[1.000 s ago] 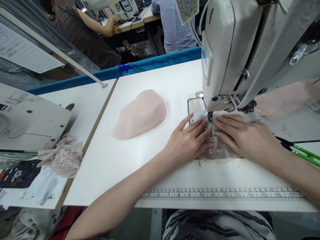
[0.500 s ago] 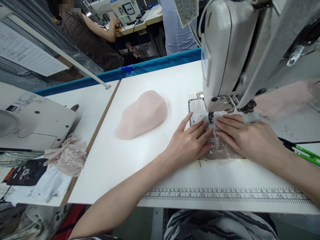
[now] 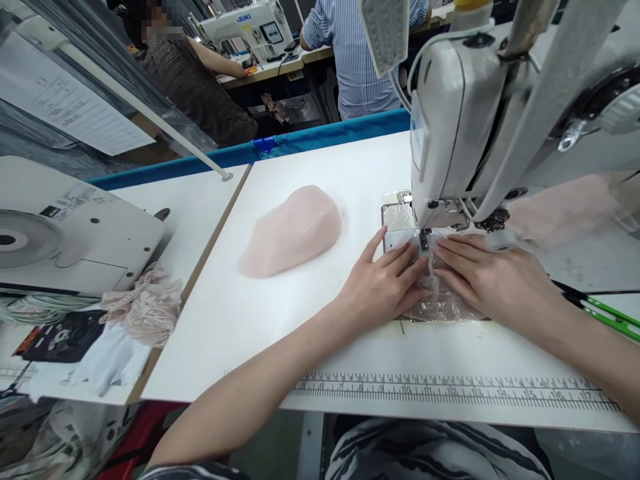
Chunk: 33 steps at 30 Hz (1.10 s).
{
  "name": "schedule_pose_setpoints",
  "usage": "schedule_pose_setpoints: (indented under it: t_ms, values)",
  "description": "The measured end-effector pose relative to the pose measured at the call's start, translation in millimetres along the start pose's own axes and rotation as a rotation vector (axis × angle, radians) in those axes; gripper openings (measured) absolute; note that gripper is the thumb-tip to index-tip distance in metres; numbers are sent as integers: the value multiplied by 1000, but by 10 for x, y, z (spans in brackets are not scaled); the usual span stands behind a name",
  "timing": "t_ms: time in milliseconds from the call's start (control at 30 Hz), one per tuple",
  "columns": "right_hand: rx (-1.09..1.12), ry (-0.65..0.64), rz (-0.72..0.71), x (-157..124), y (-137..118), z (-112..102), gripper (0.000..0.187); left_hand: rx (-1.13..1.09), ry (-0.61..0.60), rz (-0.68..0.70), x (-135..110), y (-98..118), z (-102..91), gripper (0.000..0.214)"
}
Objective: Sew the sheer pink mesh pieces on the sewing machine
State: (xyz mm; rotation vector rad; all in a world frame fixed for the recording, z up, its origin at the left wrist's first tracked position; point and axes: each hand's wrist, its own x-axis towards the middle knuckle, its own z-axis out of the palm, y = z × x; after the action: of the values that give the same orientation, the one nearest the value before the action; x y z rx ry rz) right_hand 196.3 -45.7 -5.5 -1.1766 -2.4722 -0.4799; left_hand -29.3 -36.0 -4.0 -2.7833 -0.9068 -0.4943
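Observation:
Both of my hands rest at the needle end of a white sewing machine (image 3: 445, 127). My left hand (image 3: 384, 283) lies with fingers stretched out, left of the presser foot (image 3: 425, 240), its fingertips on a thin, see-through piece of fabric (image 3: 440, 305). On the other side, my right hand (image 3: 493, 272) is laid flat with its fingers extended on the same fabric. The fabric runs under the foot, and a seam-like line shows between the hands. My palms and fingers cover much of it.
A pale pink fabric piece (image 3: 295, 233) lies left on the white table (image 3: 210, 333); more pink fabric (image 3: 565, 210) is behind the needle. A green-and-black tool (image 3: 613, 320) lies right. A ruler strip (image 3: 430, 390) lines the front edge. Two people work beyond the blue cloth edge (image 3: 345, 123).
The view has shifted a little, so most things appear slightly farther right. My hands stay flat beside the presser foot. A co-worker's arm in the background is lower.

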Motion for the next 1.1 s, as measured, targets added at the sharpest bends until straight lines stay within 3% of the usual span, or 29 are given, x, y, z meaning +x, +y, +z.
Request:
schedule_pose_setpoints:
  t_ms: [100, 200, 267, 333, 433, 500, 533, 633, 733, 833, 933, 1100]
  values:
    - [50, 56, -47, -5, 6, -26, 32, 5, 26, 13, -29, -1, -16, 46]
    - [167, 92, -140, -14, 13, -69, 22, 4, 88, 121, -74, -6, -82, 54]
    - [245, 81, -210, -21, 26, -106, 17, -7, 101, 215, -101, -4, -125, 65]
    - [301, 43, -248, -27, 44, -149, 15, 2, 111, 257, -119, 4, -141, 61]
    - [365, -57, -265, -33, 66, -206, 45, 9, 147, 213, -123, 21, -106, 27]
    - [358, -105, -260, -32, 63, -224, 62, -35, 175, 157, -116, 28, -71, 18]
    - [333, -104, -253, -29, 55, -225, 60, -65, 191, 137, -111, 29, -57, 16]
    - [247, -15, -258, -15, 27, -209, 26, -119, 232, 121, -99, 28, -38, 14]
    - [224, 68, -312, -2, 17, -203, 29, -147, 225, 113, -90, 29, -43, 18]
    - [256, 98, -335, -3, 28, -221, 29, -193, 133, 26, -71, 26, -45, 24]
    - [366, 101, -264, -6, 44, -243, 24, -251, 13, -77, -28, -11, -33, 35]
    - [591, 129, 106, 42, 53, -262, 22, -424, -50, -172, 70, -130, -11, 35]
